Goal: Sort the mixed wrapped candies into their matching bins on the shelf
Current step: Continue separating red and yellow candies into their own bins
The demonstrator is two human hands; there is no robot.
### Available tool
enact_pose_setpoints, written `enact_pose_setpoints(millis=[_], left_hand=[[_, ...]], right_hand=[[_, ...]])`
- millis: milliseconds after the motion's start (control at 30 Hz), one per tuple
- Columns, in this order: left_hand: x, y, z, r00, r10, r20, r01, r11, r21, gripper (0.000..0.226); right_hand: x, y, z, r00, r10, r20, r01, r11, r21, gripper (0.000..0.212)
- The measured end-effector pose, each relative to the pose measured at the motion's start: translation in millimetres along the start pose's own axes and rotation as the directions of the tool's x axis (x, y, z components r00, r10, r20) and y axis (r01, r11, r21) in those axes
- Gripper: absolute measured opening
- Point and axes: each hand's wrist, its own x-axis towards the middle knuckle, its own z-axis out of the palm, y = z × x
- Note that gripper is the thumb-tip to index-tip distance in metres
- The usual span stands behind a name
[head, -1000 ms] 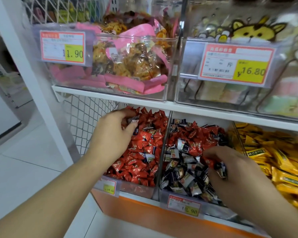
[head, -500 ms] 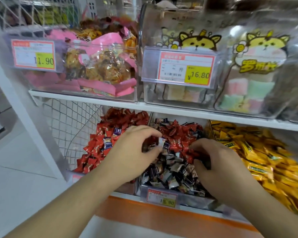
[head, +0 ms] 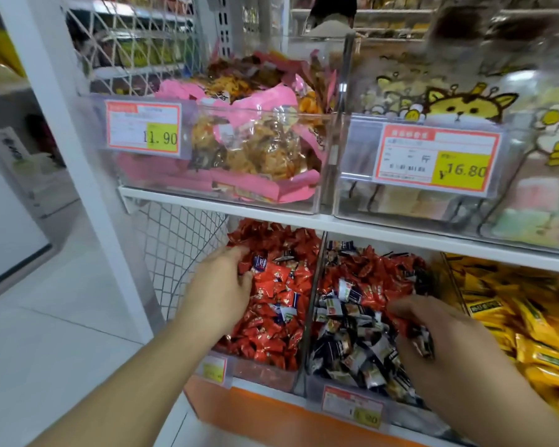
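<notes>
Labels (head: pixel 143 130) are reading 11.90 and 16.80; left hand (head: pixel 221 290) is resting loosely on red wrapped candies (head: pixel 278 295), right hand (head: pixel 430 337) is clutching mixed candies (head: pixel 421 338).

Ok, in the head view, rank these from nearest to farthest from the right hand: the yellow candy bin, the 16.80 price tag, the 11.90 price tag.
From the right hand:
1. Yellow candy bin, just to its right, same shelf.
2. 16.80 price tag, above it, upper shelf.
3. 11.90 price tag, far upper left.

Pale tiled floor (head: pixel 62 317), white upright (head: pixel 78 156)
</notes>
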Motion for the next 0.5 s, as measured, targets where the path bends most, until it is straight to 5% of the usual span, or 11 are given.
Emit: enact_pose_setpoints(millis=[500], left_hand=[[26.2,-5.5,26.0,0.996,0.054,-0.065,-0.049,0.995,0.090,0.014]], right_hand=[[3.7,7.4,4.0,1.000,-0.018,0.012,0.018,1.000,0.019,0.042]])
